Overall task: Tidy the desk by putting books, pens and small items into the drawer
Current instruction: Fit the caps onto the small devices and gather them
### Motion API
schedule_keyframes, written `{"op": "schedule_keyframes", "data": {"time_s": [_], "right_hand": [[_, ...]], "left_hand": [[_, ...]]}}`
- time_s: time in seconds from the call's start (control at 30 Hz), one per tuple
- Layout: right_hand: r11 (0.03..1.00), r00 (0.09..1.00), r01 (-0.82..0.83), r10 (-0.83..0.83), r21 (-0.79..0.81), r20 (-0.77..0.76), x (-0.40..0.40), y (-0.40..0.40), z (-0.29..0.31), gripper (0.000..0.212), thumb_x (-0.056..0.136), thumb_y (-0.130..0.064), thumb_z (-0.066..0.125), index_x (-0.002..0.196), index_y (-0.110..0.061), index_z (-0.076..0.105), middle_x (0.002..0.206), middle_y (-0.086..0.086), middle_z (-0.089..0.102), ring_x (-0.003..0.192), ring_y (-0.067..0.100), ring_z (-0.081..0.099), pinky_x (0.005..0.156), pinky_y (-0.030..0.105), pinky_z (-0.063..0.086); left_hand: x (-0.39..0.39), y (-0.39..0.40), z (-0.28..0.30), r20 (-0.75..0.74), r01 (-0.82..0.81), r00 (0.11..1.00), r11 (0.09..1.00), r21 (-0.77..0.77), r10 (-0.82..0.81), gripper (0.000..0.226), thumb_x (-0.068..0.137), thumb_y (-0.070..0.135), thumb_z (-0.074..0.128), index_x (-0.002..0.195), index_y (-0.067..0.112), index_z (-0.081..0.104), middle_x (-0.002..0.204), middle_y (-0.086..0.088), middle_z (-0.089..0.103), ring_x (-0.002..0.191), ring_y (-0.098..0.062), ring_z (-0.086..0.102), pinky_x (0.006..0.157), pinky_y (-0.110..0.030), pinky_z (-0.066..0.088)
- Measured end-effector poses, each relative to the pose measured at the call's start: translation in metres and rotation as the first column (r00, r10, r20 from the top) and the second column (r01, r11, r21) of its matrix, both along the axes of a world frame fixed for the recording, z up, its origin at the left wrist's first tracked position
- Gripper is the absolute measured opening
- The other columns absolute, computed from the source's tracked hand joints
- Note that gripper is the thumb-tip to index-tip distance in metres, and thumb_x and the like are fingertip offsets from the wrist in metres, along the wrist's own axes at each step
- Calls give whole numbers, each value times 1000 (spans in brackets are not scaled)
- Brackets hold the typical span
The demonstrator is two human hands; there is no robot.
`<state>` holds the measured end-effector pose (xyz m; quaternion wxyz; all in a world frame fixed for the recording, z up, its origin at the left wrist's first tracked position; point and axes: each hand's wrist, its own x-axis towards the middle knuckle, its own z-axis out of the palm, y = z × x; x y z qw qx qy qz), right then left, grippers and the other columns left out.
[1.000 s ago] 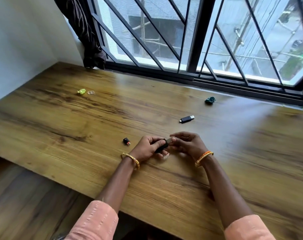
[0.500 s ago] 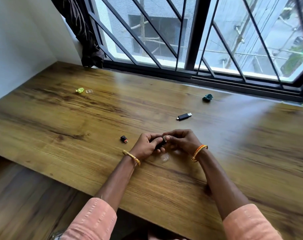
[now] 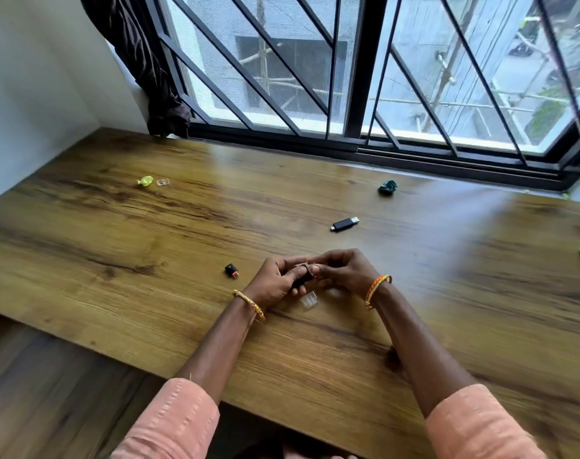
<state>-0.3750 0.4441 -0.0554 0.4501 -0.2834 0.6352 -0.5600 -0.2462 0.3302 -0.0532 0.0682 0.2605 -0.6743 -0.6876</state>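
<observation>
Hands at centre of frame: my left hand point(image 3: 272, 282) and right hand point(image 3: 343, 272) together pinch a small black item point(image 3: 300, 280) above the desk point(image 3: 447, 293). Clear cap point(image 3: 308, 299) lies just below them; black USB stick point(image 3: 345, 224) upper right of centre; small black-and-red piece point(image 3: 231, 270) to the left. No drawer in view

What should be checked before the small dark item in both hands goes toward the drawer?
1. Dark item held in both hands: ok, left hand and right hand pinch it.
2. Clear cap fitted: not ok, it lies on the desk.
3. Drawer open: cannot tell, none in view.
4. Loose items left: not ok, USB stick and black plug remain.
</observation>
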Motion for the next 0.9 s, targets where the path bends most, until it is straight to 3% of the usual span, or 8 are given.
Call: {"op": "schedule_keyframes", "data": {"time_s": [0.17, 0.3, 0.37, 0.47, 0.6, 0.73, 0.9], "right_hand": [[999, 1000, -28, 29, 22, -4, -2, 1, 2, 23, 86, -5, 62, 108, 3, 66, 84, 16, 66, 66, 16, 64, 62, 21, 57], [995, 946, 80, -58, -55, 319, -7, 5, 7, 26, 96, -7, 44, 118, 0, 57, 86, 15, 66, 71, 15, 69, 72, 27, 58], [988, 923, 135, -97, -78, 372, -13, 11, 8, 27, 96, -3, 43, 120, 0, 55, 89, 16, 67, 74, 17, 70, 75, 28, 57], [988, 957, 131, -103, -85, 269, -19, 17, 11, 28, 92, 2, 48, 119, 2, 58, 93, 13, 70, 80, 17, 70, 79, 29, 57], [989, 991, 82, -68, -120, 116, -16, 15, 19, 25, 88, 3, 55, 113, 2, 62, 89, 7, 72, 81, 15, 70, 80, 29, 57], [988, 995, 73, -62, -139, 82, -10, 11, 23, 27, 87, 4, 57, 113, 4, 61, 87, 4, 72, 75, 13, 69, 72, 24, 57], [990, 999, 29, -25, -138, 28, -12, 14, 29, 29, 86, 7, 57, 115, 8, 60, 89, 5, 70, 78, 11, 70, 71, 22, 57]], "left_hand": [[1, 0, 1, 9, -3, 1000, 999, 44, 3, 33, 94, -3, 48, 126, -3, 54, 91, -12, 66, 52, -6, 60, 49, -13, 49], [1, -3, 5, -30, -57, 997, 976, 208, 64, 31, 97, 1, 43, 126, 1, 53, 82, -11, 70, 56, -12, 64, 52, -18, 52], [1, -7, 8, -51, -56, 996, 963, 263, 71, 32, 98, 4, 42, 126, 14, 54, 86, -12, 71, 62, -16, 65, 57, -22, 53], [0, -9, 13, -64, -46, 996, 952, 303, 68, 34, 100, 6, 39, 127, 18, 55, 92, -12, 69, 69, -18, 65, 63, -24, 53], [-6, -1, 17, -58, -48, 996, 938, 344, 72, 30, 99, 7, 41, 128, 15, 45, 94, -14, 67, 64, -17, 63, 57, -23, 52], [-11, 5, 19, -81, -38, 994, 934, 355, 72, 34, 98, 5, 43, 132, 9, 40, 94, -13, 61, 57, -14, 60, 50, -20, 50], [-9, 8, 22, -88, 33, 996, 945, 325, -4, 19, 99, 5, 39, 116, 4, 49, 86, -11, 59, 54, -8, 60, 49, -16, 46]]}}
